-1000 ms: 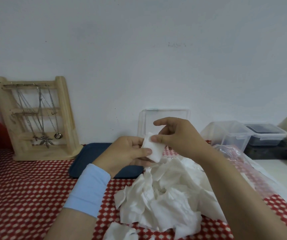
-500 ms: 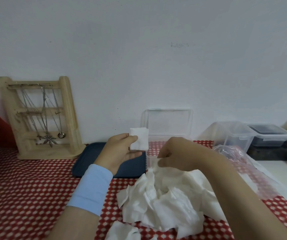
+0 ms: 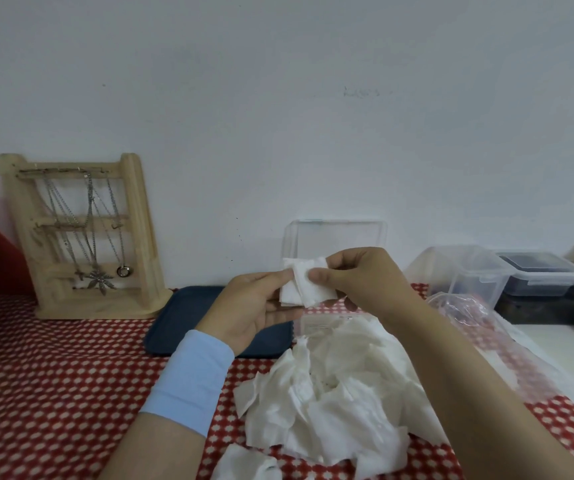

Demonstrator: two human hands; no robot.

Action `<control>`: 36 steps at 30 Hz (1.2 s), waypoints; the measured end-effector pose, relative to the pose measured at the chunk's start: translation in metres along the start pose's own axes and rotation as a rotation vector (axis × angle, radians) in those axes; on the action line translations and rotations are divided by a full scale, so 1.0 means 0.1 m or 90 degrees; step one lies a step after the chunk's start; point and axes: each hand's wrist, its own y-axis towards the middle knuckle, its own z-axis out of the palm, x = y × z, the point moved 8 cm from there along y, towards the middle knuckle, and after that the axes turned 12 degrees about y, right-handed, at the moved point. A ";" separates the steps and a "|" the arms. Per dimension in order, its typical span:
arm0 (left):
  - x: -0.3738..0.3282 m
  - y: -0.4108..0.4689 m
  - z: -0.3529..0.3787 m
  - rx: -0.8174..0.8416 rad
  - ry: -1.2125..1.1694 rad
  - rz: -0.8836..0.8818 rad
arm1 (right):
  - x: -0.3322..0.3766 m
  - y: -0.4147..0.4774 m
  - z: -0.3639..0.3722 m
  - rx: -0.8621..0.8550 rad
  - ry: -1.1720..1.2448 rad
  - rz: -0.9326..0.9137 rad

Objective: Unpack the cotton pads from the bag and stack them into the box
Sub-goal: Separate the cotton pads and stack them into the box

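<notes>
The fingers [image 3: 322, 274] of the right hand [image 3: 365, 285] pinch the right edge of the held pads [image 3: 303, 287], which look like 2 small white cotton squares overlapping. The left hand [image 3: 258, 306], with a pale blue cuff at the wrist, grips the same pads from the left between thumb and fingers. Both hands hold them in the air, in front of the raised lid [image 3: 337, 237] of a clear box [image 3: 313, 325] that stands on the far side of the worktop [image 3: 53, 375], which is covered in a red and white patterned cloth.

On the near side, just below the hands, lies a pile of loose pads [image 3: 341, 393], crumpled and unsorted. To its right a clear plastic bag [image 3: 465, 313] lies slack on the worktop and appears largely emptied.

The unpacking seems mostly done, since most pads sit outside the bag. The stacking seems barely begun: the pile is large, and the hands hide most of the box, so it cannot be told whether any pads are inside.

A dark blue tray [image 3: 188, 320] lies to the left of the box. Further left a wooden stand [image 3: 81, 237] hung with necklaces leans against the wall. 2 plastic containers [image 3: 469, 271] sit at the far right.
</notes>
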 end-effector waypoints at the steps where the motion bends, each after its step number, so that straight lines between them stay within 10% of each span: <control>1: 0.01 0.00 -0.01 -0.006 -0.001 -0.003 | 0.02 0.00 -0.01 -0.006 0.005 -0.004; 21: -0.04 -0.02 0.06 0.086 0.078 0.014 | -0.08 0.03 0.04 0.013 0.033 0.017; 29: 0.01 0.03 -0.24 -0.041 0.032 -0.007 | -0.14 -0.09 0.04 0.279 -0.565 0.031; 36: 0.03 0.04 -0.17 -0.047 0.075 -0.005 | -0.28 -0.18 0.15 0.358 -0.611 0.074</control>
